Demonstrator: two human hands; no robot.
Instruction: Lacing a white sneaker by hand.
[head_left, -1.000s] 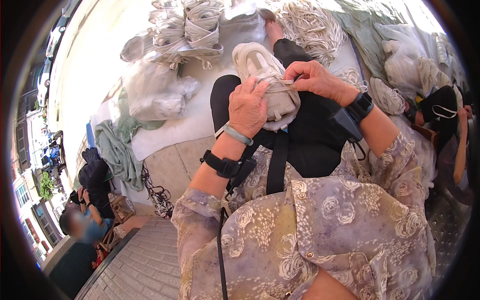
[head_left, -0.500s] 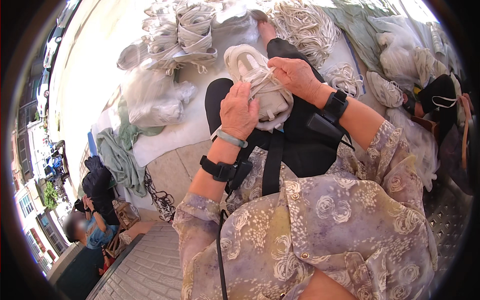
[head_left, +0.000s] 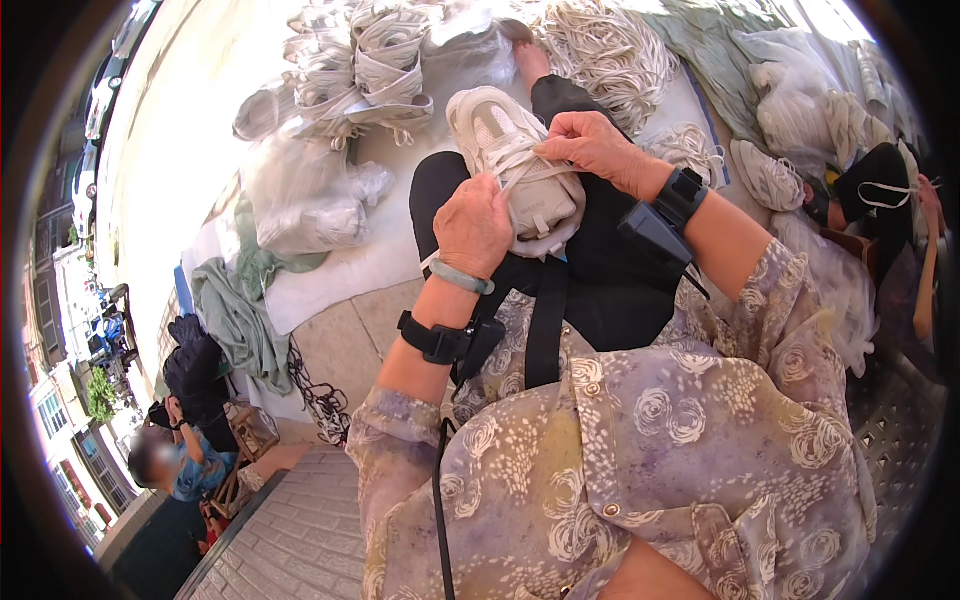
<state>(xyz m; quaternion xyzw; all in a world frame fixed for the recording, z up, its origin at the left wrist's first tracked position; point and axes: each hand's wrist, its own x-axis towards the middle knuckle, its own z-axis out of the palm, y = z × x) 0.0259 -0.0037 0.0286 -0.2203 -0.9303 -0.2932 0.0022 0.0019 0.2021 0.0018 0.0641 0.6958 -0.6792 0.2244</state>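
Observation:
A pale cream sneaker (head_left: 543,203) rests on my lap between my black-clad thighs, toe pointing away from me. White shoelace (head_left: 519,160) crosses over its tongue in loose strands. My left hand (head_left: 474,228) is closed at the shoe's left side, thumb and fingers pinching a lace. On the other side, my right hand (head_left: 598,150) pinches lace above the eyelets, its fingertips close over the shoe's middle. The ends of the lace within both hands are partly hidden by the fingers.
Stacked pale sneakers (head_left: 385,75) stand at the far left, with a clear plastic bag (head_left: 305,200) nearer. A big heap of white laces (head_left: 612,65) lies beyond my knee, a smaller bundle (head_left: 688,150) beside it. Another person (head_left: 190,460) sits at lower left; someone's arm (head_left: 928,260) shows at right.
My right hand has shifted slightly, its fingers now lower and nearer the shoe's middle. My left hand has dropped a little, and the lace strands lie differently over the tongue.

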